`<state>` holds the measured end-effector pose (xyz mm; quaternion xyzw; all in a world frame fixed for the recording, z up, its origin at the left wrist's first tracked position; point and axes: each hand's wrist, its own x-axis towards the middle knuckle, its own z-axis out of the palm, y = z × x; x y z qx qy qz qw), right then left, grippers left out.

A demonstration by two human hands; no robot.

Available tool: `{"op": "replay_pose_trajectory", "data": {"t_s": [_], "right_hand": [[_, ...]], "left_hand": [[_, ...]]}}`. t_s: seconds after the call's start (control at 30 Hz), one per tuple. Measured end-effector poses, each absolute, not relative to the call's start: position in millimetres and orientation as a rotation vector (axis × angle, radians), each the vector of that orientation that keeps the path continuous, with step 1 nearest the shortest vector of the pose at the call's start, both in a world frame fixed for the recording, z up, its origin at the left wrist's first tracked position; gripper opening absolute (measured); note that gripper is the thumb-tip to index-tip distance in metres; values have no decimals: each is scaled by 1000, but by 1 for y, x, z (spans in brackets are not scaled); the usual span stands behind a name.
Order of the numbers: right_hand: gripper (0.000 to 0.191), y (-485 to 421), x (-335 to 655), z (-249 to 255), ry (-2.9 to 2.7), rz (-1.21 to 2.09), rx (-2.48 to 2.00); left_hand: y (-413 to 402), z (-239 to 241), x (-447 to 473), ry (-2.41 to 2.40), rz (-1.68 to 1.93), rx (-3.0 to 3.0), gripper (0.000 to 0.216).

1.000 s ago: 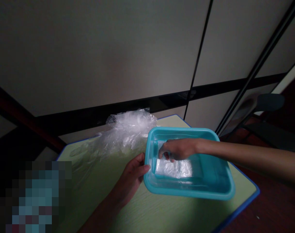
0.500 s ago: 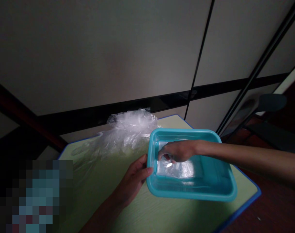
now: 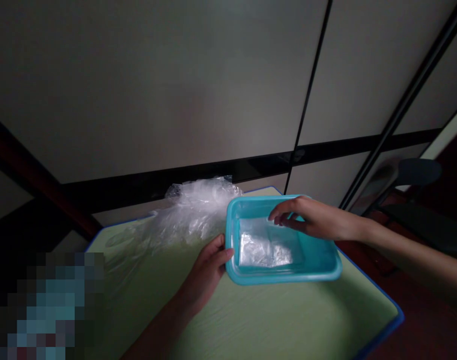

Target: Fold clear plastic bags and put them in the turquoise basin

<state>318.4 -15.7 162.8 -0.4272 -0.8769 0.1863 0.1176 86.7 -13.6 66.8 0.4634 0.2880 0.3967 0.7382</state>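
A turquoise plastic tub (image 3: 284,275) sits on a pale green table (image 3: 273,325) with a blue edge. A clear plastic bag (image 3: 264,245) lies flat on the tub's floor. My left hand (image 3: 207,272) rests against the tub's left rim, thumb on the edge, fingers curled beside it. My right hand (image 3: 313,217) hovers over the far right part of the tub, fingers loosely spread and holding nothing.
A heap of crumpled clear plastic (image 3: 192,212) lies on the table behind and left of the tub. A pale panelled wall with dark strips rises behind. A dark chair (image 3: 416,195) stands to the right. The lower left corner is pixelated.
My right hand has let go of the bag and risen out of the tub toward its far rim. The tub now lies flatter on the table. My left hand has stayed at the rim.
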Motion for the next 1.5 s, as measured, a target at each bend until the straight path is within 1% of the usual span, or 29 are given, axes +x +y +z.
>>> {"op": "replay_pose_trajectory", "data": {"t_s": [0.1, 0.17, 0.23, 0.47, 0.6, 0.77, 1.0, 1.23, 1.5], "right_hand": [[23, -19, 337, 159, -2386, 316, -1324], [23, -18, 350, 152, -2262, 148, -1355], [29, -13, 362, 142, -2128, 66, -1401], [37, 11, 396, 98, -1930, 127, -1508], [41, 20, 401, 84, -1881, 169, -1567], [44, 27, 401, 79, -1855, 278, -1600], [46, 30, 397, 79, -1847, 338, -1655], [43, 39, 400, 72, -1832, 253, -1619], [42, 48, 407, 64, -1852, 249, -1603]], "left_hand": [[-1, 70, 99, 642, 915, 982, 12], [8, 73, 108, 657, 947, 954, 14], [19, 74, 118, 659, 973, 929, 17], [52, 68, 144, 696, 1030, 872, 23], [63, 65, 152, 711, 1035, 843, 26], [70, 59, 154, 738, 1040, 803, 25], [77, 53, 155, 750, 1039, 753, 23], [83, 51, 157, 770, 1047, 701, 21], [84, 53, 159, 799, 1049, 673, 19]]}}
